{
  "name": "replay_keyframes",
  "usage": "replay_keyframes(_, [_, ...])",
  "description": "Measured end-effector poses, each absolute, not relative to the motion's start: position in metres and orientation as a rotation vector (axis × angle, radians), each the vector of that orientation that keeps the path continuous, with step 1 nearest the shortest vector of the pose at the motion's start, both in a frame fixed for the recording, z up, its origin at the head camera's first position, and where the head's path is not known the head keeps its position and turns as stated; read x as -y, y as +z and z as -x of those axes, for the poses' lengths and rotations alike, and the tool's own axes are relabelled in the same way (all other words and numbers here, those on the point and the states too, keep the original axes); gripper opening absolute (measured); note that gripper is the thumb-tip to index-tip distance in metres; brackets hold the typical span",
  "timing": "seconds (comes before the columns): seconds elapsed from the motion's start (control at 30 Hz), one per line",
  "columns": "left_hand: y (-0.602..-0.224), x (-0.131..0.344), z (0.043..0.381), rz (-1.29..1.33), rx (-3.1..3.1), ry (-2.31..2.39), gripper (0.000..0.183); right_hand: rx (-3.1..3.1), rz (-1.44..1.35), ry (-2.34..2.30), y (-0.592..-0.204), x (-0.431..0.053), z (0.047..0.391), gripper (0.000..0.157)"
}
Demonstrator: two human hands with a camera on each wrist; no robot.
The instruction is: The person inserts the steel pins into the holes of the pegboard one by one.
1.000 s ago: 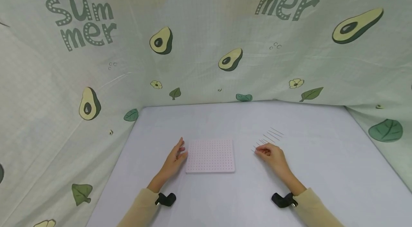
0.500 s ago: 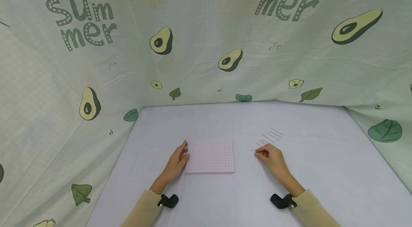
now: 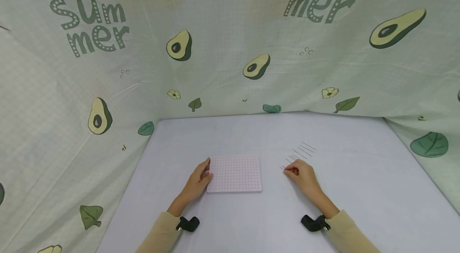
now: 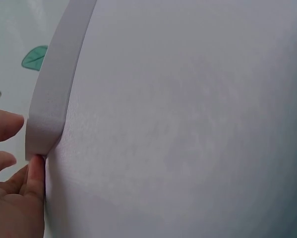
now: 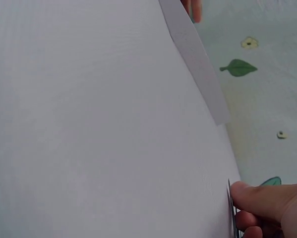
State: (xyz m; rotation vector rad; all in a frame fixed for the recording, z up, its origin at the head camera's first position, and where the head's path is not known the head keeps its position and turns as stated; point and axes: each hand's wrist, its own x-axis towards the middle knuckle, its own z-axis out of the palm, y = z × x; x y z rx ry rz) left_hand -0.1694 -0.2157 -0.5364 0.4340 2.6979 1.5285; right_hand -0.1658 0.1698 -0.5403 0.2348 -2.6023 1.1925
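Mostly, a pale green-white cloth [image 3: 219, 13] fills the surroundings, hanging as a wall behind the work and down both sides, softly creased and printed with dotted "summer" lettering, halved avocados, leaves and small yellow flowers. Its lower edge meets the far side of a broad tabletop [image 3: 244, 221], a plain, smooth, whitish-lavender surface that narrows away from the person and carries soft shadows beneath the arms.

Two beige sleeves reach in from the near side. Left of centre, between the hands, a pale pink pegboard [image 3: 235, 173] lies flat on the tabletop, covered with a regular grid of little holes. At its left edge is the left hand [image 3: 196, 181], thumb and fingers apart and relaxed, touching the board's side without closing round it. Well to the board's right, the right hand [image 3: 303, 175] has its thumb and fingertips drawn together at the nearest stick; whether they have hold of it I cannot tell. A black wrist device [image 3: 188, 224] sits at each cuff. Slimmest of all, several dark sticks [image 3: 308, 146] lie roughly parallel in a slanting row, running from the right fingertips toward the far right.
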Motion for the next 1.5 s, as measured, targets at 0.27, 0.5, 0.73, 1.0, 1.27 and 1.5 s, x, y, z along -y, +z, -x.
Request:
replay_keyframes(0.27, [-0.533,0.208,0.165,-0.425,-2.756,1.527,0.058,2.59,-0.23,1.165,-0.543,-0.169,0.168,0.011])
replay_keyframes(0.5, [-0.533,0.21,0.166,-0.434,-2.736,1.508,0.06,2.563,-0.226,1.159,-0.545,-0.167,0.17,0.015])
replay_keyframes(0.73, [-0.537,0.215,0.169,-0.454,-2.704,1.513,0.061,2.573,-0.245,1.181,-0.541,-0.165,0.17,0.015])
replay_keyframes(1.0, [-0.537,0.213,0.169,-0.412,-2.677,1.584,0.062,2.614,-0.245,1.183,-0.539,-0.164,0.168,0.013])
replay_keyframes(1.27, [-0.536,0.212,0.169,-0.403,-2.69,1.545,0.062,2.614,-0.191,1.156,-0.536,-0.166,0.166,0.012])
replay_keyframes(1.5, [-0.534,0.214,0.167,-0.412,-2.683,1.538,0.062,2.673,-0.198,1.159,-0.533,-0.164,0.162,0.011])
